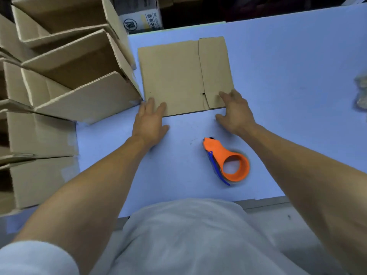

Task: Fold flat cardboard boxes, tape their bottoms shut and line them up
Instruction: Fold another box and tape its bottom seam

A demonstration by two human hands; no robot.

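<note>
Folded boxes (pixel 65 80), open and tilted, stand in rows along the left edge of the pale blue table (pixel 288 76). The left hand (pixel 150 120) lies palm down, fingers spread and gripping nothing, its fingertips on the near left corner of the flat cardboard box (pixel 178 76) at table centre. The right hand (pixel 235 112), likewise open, rests on the near right corner by the side flap. An orange tape dispenser (pixel 228 161) lies near the front edge, apart from both hands. At far right a blurred object (pixel 361 94), possibly crumpled clear wrapping, sits on the table.
</note>
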